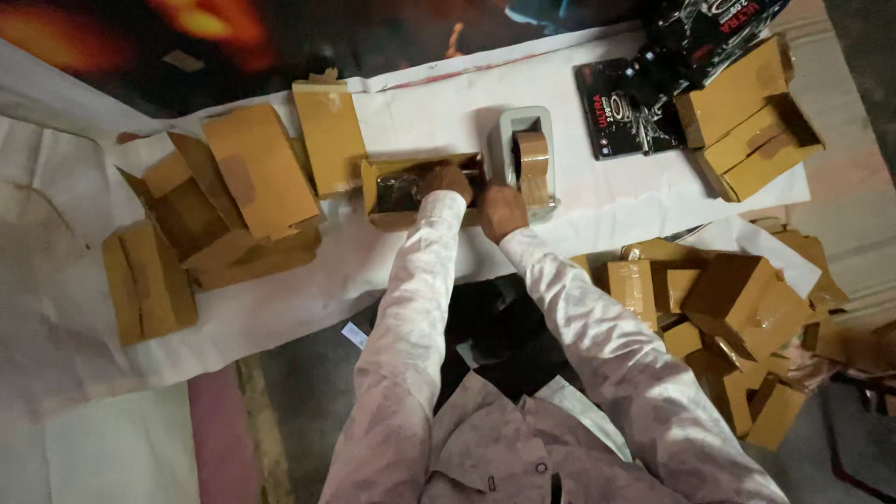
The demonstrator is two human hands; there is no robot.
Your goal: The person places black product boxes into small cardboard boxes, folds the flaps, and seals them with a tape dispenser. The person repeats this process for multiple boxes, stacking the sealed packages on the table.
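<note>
A small brown cardboard box [385,198] lies open on the white sheet [439,112] in front of me, with a dark glossy packet inside it. My left hand [442,179] presses down on the packet inside the box. My right hand [502,209] rests against the box's right end, next to a grey tape dispenser [523,149] loaded with a roll of brown tape. Both arms wear pale patterned sleeves.
Flattened and half-folded brown cartons [219,201] lie to the left. A heap of taped brown boxes [728,322] sits at the right. Black glossy packets [630,107] and more brown boxes [747,117] lie at the top right.
</note>
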